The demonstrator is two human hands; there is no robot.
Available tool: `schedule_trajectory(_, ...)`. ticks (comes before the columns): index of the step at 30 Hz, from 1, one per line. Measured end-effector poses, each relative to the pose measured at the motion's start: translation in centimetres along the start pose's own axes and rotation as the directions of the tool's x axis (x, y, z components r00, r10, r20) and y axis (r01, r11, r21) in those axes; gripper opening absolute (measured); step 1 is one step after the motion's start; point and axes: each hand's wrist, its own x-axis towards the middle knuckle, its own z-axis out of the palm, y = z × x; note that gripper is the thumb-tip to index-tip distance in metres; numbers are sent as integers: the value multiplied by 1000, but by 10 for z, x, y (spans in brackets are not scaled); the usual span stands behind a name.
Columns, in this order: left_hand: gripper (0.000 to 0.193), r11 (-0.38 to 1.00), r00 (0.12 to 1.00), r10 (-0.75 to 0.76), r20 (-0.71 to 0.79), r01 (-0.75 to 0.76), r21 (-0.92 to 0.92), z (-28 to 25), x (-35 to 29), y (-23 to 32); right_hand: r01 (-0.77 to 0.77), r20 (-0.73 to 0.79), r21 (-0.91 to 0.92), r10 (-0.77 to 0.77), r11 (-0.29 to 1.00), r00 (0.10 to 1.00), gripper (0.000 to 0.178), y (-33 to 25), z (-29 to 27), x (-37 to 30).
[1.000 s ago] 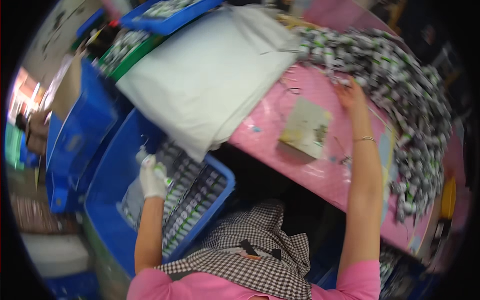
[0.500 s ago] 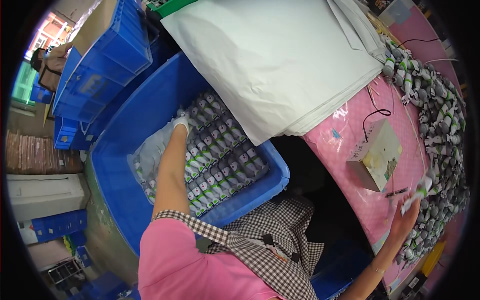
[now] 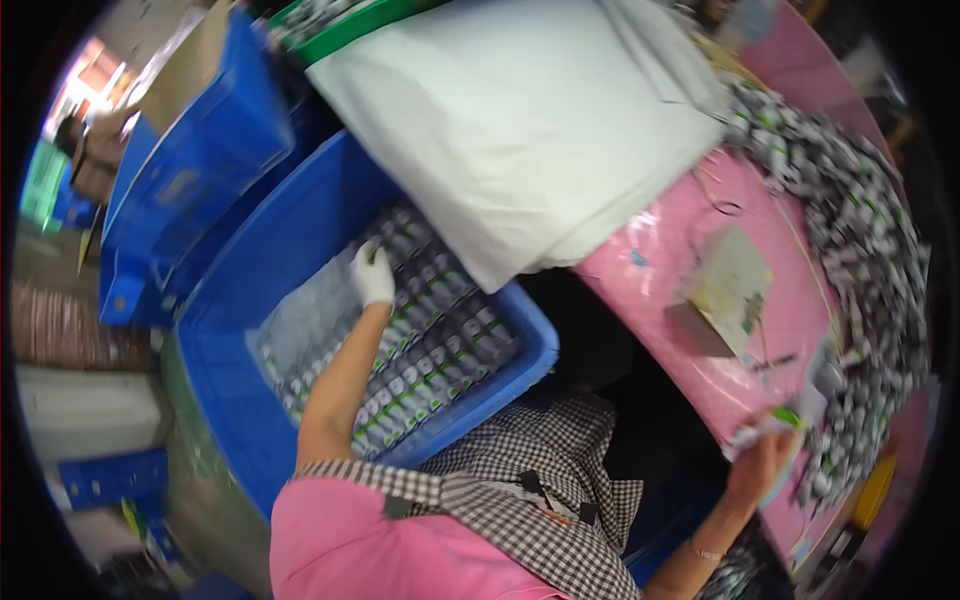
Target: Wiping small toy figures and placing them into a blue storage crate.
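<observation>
My left hand, in a white glove, is over a big blue tub, at the end of the packed rows. Blur smears its fingertips, and I cannot tell whether they grip anything. Several rows of small grey-and-white figures with green bands lie side by side in the tub. Beside them a whitish translucent sheet covers part of the layer. On the right, my bare right hand is closed around one such grey, white and green figure, held above the pink table's edge.
A heap of similar figures covers the far right of the pink table. A small box stands on the table. Large white sheets overhang the tub's back right. Blue crates are stacked at the left; another person is beyond them.
My right hand has drawn nearer to me from the heap, carrying a figure. My left hand has shifted slightly at the rows. The whole view has swung a little and blurred.
</observation>
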Motion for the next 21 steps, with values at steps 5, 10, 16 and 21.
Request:
schedule_trajectory(5,38,736,892,55,448,267,-622,-76,-65,195,-326,331,183,255,927,909,41,19,115,16)
schedule_trajectory(10,47,604,309,315,897,664,-441,-66,-117,323,-274,399,307,138,912,907,45,16,135,19)
schedule_trajectory(16,40,369,246,371,895,846,-385,-39,-139,350,-429,428,482,222,764,876,50,22,116,9)
schedule_trajectory(21,40,168,359,344,868,886,-433,-30,-144,350,-510,560,723,38,466,828,55,35,103,-3)
